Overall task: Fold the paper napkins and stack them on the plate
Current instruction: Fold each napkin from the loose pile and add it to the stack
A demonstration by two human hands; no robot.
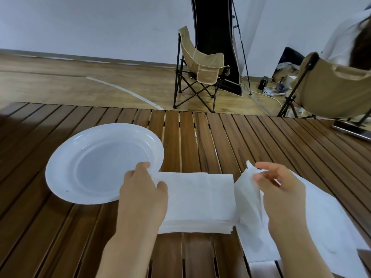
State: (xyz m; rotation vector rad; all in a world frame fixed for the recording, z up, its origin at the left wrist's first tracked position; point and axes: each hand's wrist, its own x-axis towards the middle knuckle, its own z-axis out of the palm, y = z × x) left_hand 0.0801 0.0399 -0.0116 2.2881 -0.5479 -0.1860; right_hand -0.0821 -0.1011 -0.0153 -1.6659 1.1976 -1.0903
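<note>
On the desk (200, 133), the left hand (143, 189) grips the folded napkin stack (198, 201) beside the plate (96, 163), while the right hand (281, 187) pinches a loose napkin (249, 197).

Just ahead of the left hand (143, 189) lies the plate (60, 157), its near rim touching the fingers; its bowl is bare. To that hand's right the folded napkins (196, 201) cover the table (200, 133), running up against the sheet (249, 207) that the right hand (281, 189) lifts. More napkins (331, 217) lie under and to the right of the right hand. Ahead of both hands the slats are bare to the far edge, save a phone (351, 130) far right.
</note>
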